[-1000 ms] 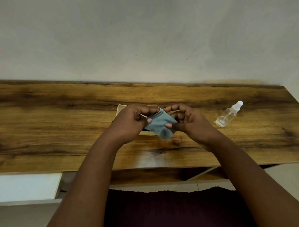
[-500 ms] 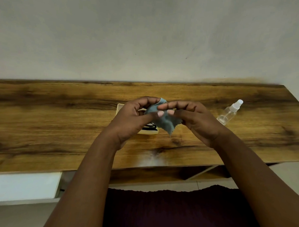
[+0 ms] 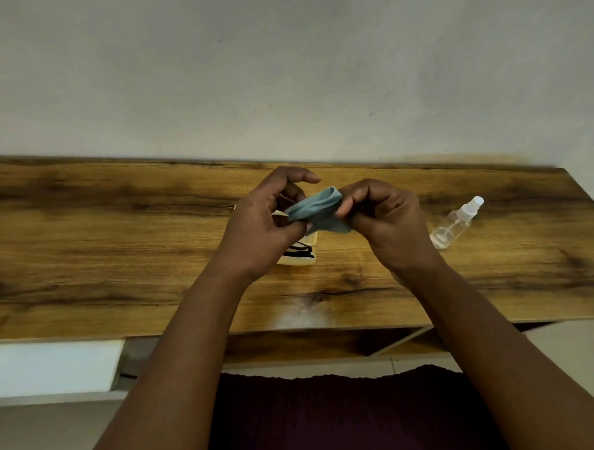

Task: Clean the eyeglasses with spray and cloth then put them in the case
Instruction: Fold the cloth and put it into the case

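Note:
A blue-grey cloth point(image 3: 318, 208) is bunched into a folded band between my two hands, above the table. My left hand point(image 3: 260, 225) pinches its left end and my right hand point(image 3: 387, 222) grips its right end. Below my left hand a cream case point(image 3: 313, 242) lies open on the wooden table point(image 3: 118, 234). Black eyeglasses point(image 3: 301, 251) show inside it, though my left hand hides most of the case and glasses. A clear spray bottle point(image 3: 454, 222) with a white nozzle lies on its side to the right, apart from my hands.
A pale wall runs along the table's far edge. The table's right end is near the bottle. A white drawer front point(image 3: 44, 367) and a lower shelf point(image 3: 317, 344) sit under the near edge. Dark fabric point(image 3: 348, 414) covers my lap.
Both hands have lifted slightly and drawn the cloth from a loose hanging bunch into a folded band between them. More of the case and glasses shows below.

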